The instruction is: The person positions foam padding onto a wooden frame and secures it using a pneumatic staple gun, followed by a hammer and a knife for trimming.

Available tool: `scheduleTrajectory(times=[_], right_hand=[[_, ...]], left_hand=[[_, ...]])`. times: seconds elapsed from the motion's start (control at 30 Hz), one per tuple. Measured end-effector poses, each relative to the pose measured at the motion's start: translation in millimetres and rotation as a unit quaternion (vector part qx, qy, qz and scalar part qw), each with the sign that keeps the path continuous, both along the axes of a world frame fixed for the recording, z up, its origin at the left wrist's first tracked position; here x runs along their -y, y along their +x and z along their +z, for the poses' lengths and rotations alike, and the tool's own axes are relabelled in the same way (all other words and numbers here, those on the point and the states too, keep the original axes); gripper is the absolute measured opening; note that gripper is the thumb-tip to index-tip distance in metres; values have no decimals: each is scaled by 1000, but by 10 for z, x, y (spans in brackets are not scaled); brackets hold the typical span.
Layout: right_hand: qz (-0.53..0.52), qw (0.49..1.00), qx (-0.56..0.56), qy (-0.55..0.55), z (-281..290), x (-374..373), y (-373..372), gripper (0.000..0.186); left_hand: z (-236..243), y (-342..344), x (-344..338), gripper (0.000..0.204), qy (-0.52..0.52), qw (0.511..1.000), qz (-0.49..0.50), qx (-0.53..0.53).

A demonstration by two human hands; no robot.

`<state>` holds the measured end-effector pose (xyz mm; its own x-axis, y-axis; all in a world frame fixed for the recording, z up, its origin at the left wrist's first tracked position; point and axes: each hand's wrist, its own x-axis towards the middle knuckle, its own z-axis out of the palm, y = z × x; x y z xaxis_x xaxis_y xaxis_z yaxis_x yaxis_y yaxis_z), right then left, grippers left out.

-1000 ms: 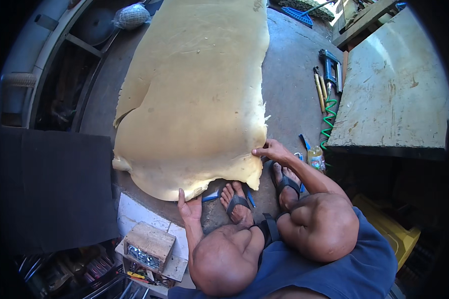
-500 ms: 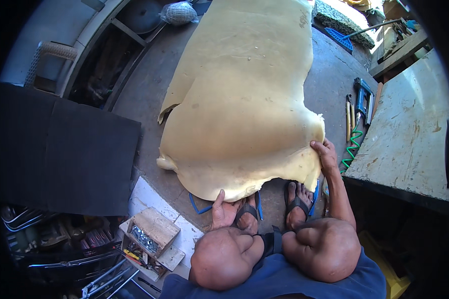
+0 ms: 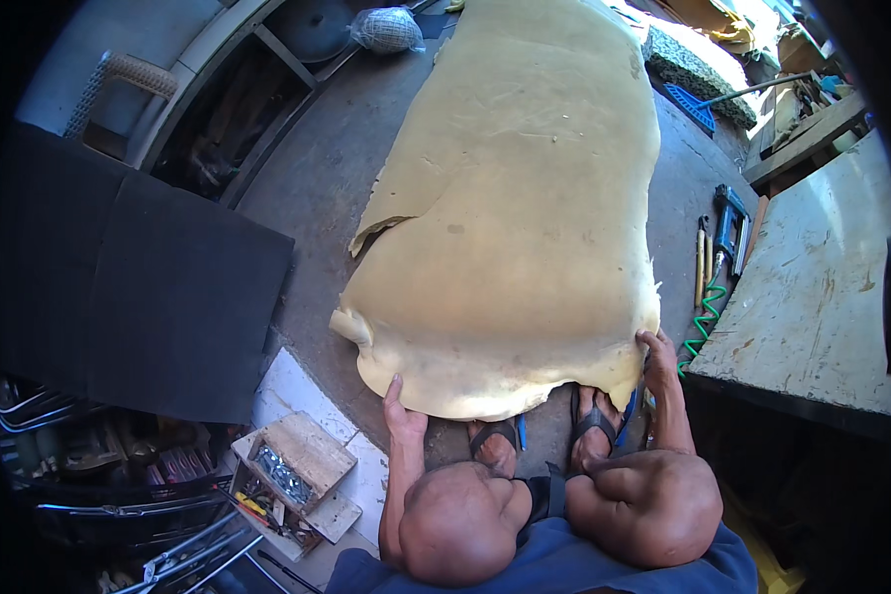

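Note:
A large yellowish foam sheet (image 3: 525,228) stretches from near my feet far across the floor, its edges ragged and a flap torn on its left side. Its near left corner curls up in a small roll. At the near left edge my left hand (image 3: 406,420) grips the foam, thumb on top and the other fingers hidden underneath. My right hand (image 3: 660,358) is closed on the right edge close to the near corner, thumb above. My sandalled feet (image 3: 596,428) stand just beyond the ragged near edge, partly covered by it.
A wooden box of metal fasteners (image 3: 285,473) stands at lower left, below a black board (image 3: 188,287). Along the right lie a blue nail gun (image 3: 731,223) with a green coiled hose (image 3: 703,322), and a worn board (image 3: 812,287). A blue rake (image 3: 693,107) lies farther off.
The near end of the foam has flattened, its bulge sinking and spreading. My left hand has moved left along the edge; my right hand has come lower and closer with the foam.

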<state>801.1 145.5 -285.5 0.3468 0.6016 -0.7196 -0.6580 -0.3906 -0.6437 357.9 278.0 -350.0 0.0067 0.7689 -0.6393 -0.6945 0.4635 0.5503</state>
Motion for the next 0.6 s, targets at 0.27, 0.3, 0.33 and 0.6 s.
scheduleTrajectory(times=[0.27,0.3,0.33,0.6], right_hand=[[9,977,210,-21,-229,-119,139,35],[35,967,246,-48,-242,-174,113,34],[45,965,245,-81,-350,-175,102,34],[12,957,258,-131,-767,161,58,38]], left_hand=[[314,-269,-406,46,34,995,-81,-45],[208,-312,-319,45,16,996,-69,-61],[23,-419,-236,48,-14,998,-46,-50],[-229,-276,-84,49,-42,997,-62,2]])
